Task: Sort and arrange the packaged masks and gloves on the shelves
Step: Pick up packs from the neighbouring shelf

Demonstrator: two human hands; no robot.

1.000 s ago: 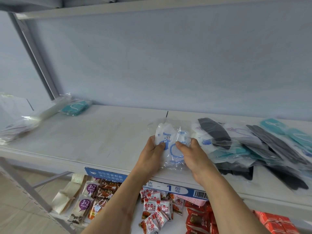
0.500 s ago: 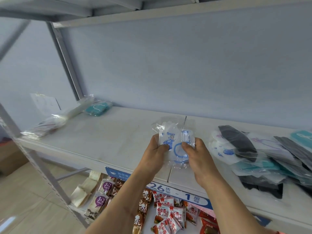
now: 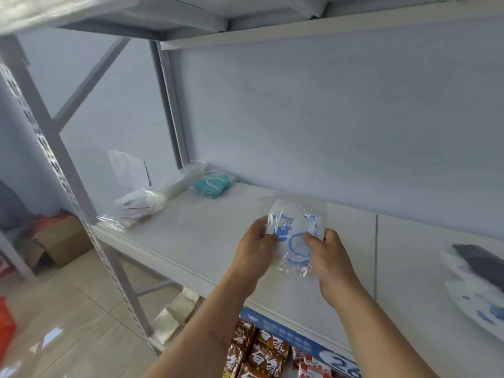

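I hold a clear packet with a white mask printed in blue [image 3: 290,227] above the white shelf [image 3: 207,236]. My left hand [image 3: 259,241] pinches its left edge and my right hand [image 3: 324,246] pinches its right side, thumbs on top. At the shelf's far left lie a teal mask packet [image 3: 214,185] and clear bags of white gloves [image 3: 147,204]. A pile of packaged masks, black and white-blue [image 3: 480,276], shows at the right edge, partly cut off.
Grey shelf uprights [image 3: 54,148] stand at the left. An upper shelf [image 3: 245,25] runs overhead. Snack packets [image 3: 261,353] fill the shelf below. A cardboard box [image 3: 58,241] sits on the tiled floor at the left.
Both hands have carried the mask packet leftward along the shelf, away from the pile at the right. The view has swung left too, showing more of the upright and floor.
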